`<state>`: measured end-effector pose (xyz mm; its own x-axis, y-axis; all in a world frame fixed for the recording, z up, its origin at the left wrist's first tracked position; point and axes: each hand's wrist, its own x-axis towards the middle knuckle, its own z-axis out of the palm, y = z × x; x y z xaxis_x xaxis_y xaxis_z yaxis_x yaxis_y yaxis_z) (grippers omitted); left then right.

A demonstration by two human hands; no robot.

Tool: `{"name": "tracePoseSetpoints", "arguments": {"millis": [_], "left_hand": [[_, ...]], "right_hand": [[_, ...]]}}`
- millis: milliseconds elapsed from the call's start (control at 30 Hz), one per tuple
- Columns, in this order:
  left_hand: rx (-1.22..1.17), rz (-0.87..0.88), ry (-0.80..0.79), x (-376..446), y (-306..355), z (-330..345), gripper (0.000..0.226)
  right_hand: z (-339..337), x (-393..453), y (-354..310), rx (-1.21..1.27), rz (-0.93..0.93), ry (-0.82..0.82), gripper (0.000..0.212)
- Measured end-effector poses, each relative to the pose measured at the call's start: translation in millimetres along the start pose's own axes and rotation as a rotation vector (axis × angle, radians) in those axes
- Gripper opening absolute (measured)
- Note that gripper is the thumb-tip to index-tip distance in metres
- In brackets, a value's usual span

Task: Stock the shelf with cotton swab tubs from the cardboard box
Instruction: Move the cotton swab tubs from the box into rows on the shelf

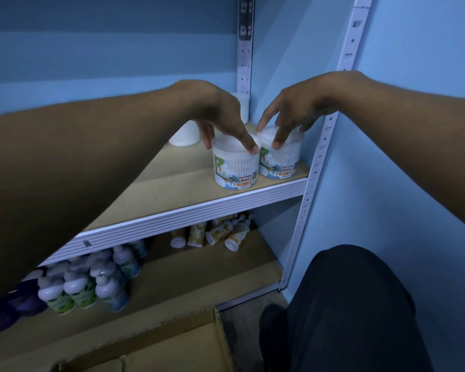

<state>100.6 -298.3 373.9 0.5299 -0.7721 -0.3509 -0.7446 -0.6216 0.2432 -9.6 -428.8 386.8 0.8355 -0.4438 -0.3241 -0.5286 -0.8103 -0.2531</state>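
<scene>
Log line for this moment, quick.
left hand grips left tub | right hand grips right tub | both upright on shelf

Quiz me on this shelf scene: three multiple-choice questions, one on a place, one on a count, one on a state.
1. Where do the two labelled tubs stand?
A. in the box
B. at the shelf's front right
C. on the floor

2. How many tubs show on that shelf?
A. two
B. four
C. seven

3. What is the left hand doing?
A. hanging idle
B. gripping a bottle
C. holding a tub's lid

Answers:
B: both tubs stand by the shelf edge.
B: two more sit behind.
C: the left hand has fingers curled over the lid.
</scene>
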Motion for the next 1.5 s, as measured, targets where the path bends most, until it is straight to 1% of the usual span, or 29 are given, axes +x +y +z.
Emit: {"name": "tracePoseSetpoints", "arguments": {"millis": [400,567,667,733,833,1000,1233,1367,1500], "left_hand": [[0.011,0.02,0.024,-1,-2,3,0.077],[-0.002,0.033,0.033,-3,-6,4,0.089],[-0.026,0.059,0.063,-6,-13,2,0.089],[-0.048,0.08,0.117,-9,-22,-1,0.083],[-0.062,0.079,0.205,-12,-44,-9,0.069],[0.091,0.039,0.353,-15,-82,-21,0.054],[0.281,-0.049,0.371,-4,-127,-33,0.064],[0.27,-0.057,0.391,5,-153,-35,0.068],[0.274,-0.08,0.395,17,-177,-39,0.072]], "right_hand": [[0,-2,0,0.005,-0.006,-0.001,0.052],[-1,0,0,0.013,0.01,-0.014,0.052],[-4,1,-1,0.017,0.013,-0.005,0.055],[-6,2,-4,0.028,-0.001,0.029,0.053],[-7,9,-13,0.008,-0.035,0.118,0.048],[-1,30,-36,-0.03,-0.078,0.158,0.046],[3,61,-73,-0.083,-0.141,0.196,0.048],[6,86,-92,-0.099,-0.157,0.181,0.053],[8,106,-112,-0.165,-0.184,0.206,0.058]]}}
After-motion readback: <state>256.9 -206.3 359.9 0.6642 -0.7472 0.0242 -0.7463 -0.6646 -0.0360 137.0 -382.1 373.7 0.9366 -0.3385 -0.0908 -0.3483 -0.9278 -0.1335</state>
